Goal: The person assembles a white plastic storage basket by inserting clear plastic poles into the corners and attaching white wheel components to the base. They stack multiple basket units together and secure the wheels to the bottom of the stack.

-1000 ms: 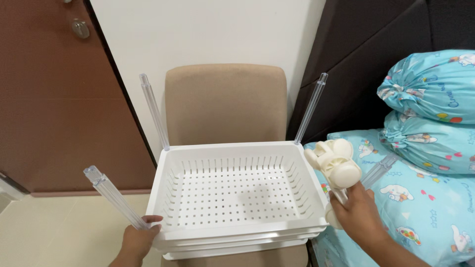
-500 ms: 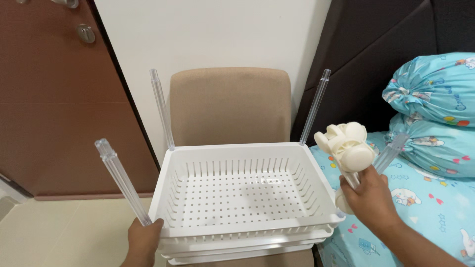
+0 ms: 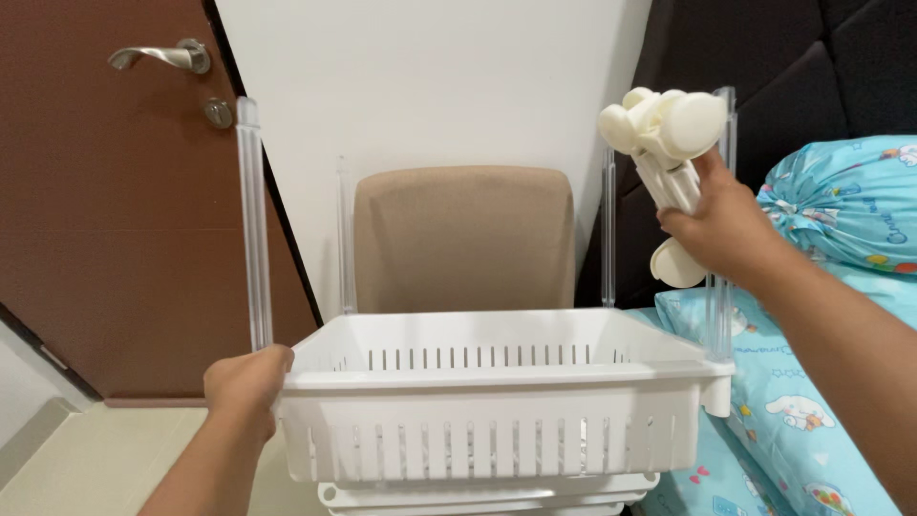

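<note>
Four clear posts [image 3: 253, 225] upright in white basket [image 3: 497, 420] corners, left hand [image 3: 246, 382] gripping near-left corner, right hand [image 3: 721, 225] clasping unfitted cream casters [image 3: 669, 129].

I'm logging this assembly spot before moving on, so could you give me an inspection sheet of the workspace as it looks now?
Surface: a beige chair stands behind the white slotted basket; what the basket rests on is hidden.
Job's things: four clear posts stand upright at the basket's corners; more white trays lie under it.
Clutter: nothing seen.
Grips: left hand holds the basket's front-left corner at the foot of the near-left post; right hand, raised beside the near-right post, clutches a bundle of cream casters.
Cables: nothing seen.
Surroundings: brown door with a lever handle, white wall, dark headboard, blue patterned bedding.
</note>
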